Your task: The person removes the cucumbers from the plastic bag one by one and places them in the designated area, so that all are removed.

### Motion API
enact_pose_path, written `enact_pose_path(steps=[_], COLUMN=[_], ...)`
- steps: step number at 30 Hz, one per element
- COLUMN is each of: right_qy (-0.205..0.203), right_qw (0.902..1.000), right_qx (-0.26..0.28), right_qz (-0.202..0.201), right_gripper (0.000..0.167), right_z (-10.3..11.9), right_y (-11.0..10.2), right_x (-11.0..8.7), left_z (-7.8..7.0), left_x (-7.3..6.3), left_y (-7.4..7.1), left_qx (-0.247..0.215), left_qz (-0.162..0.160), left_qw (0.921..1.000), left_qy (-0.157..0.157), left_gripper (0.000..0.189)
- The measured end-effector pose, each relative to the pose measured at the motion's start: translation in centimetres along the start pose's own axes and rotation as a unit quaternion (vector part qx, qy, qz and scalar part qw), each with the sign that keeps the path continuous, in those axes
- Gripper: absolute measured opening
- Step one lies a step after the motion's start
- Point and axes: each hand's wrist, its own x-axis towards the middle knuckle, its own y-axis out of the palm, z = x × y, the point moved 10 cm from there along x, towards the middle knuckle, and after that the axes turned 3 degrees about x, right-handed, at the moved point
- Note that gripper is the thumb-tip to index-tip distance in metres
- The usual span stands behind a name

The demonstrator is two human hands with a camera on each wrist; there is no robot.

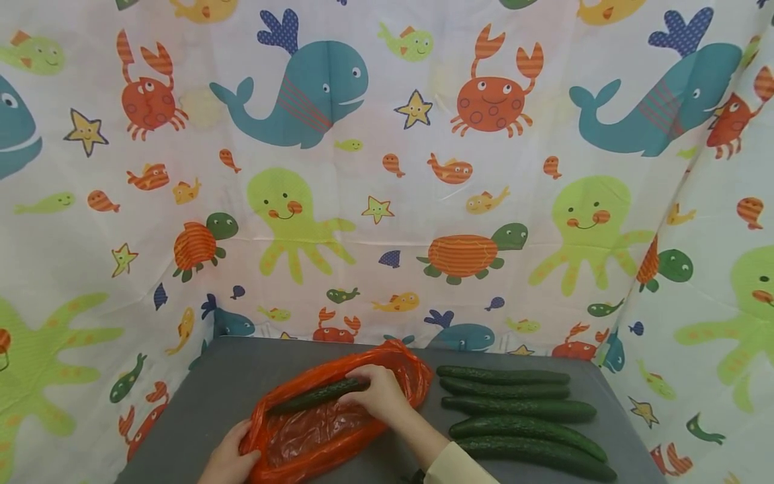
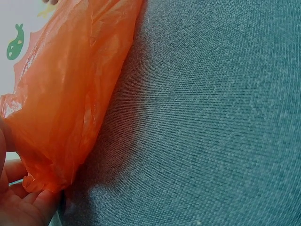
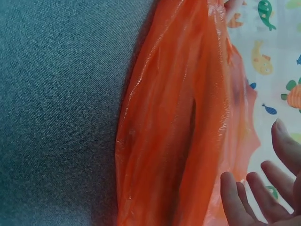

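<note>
An orange plastic bag (image 1: 320, 430) lies spread wide at its mouth on the grey table. Inside, along its far side, rests a dark green cucumber (image 1: 317, 396). My left hand (image 1: 232, 454) grips the bag's near left end, with fingers and thumb on the plastic in the left wrist view. Over the right part of the bag's mouth is my right hand (image 1: 377, 396), beside the cucumber's right end. In the right wrist view its fingers (image 3: 230, 193) are spread apart with nothing between them; the cucumber shows only as a dark streak through the plastic.
Several cucumbers (image 1: 520, 408) lie side by side to the right of the bag. The grey table (image 1: 242, 363) is enclosed at the back and sides by a white curtain (image 1: 387, 269) printed with sea animals. Something dark shows partly under the right sleeve (image 1: 456, 464).
</note>
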Motion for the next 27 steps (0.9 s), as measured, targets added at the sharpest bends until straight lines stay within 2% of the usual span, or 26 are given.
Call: enact_pose_path(steps=[9, 27], right_qy=[-0.01, 0.033], right_qw=[0.9994, 0.9979], right_qx=[-0.011, -0.003], right_qz=[0.031, 0.057], right_gripper=[0.045, 0.051], right_z=[-0.8, -2.2], right_y=[1.4, 3.2], right_x=[1.8, 3.4], left_z=[0.2, -0.2], left_x=[0.1, -0.1], left_y=[0.0, -0.5], left_qx=[-0.003, 0.0], left_qz=[-0.004, -0.01], left_qw=[1.0, 0.9999], left_qy=[-0.001, 0.01], left_gripper=[0.072, 0.069])
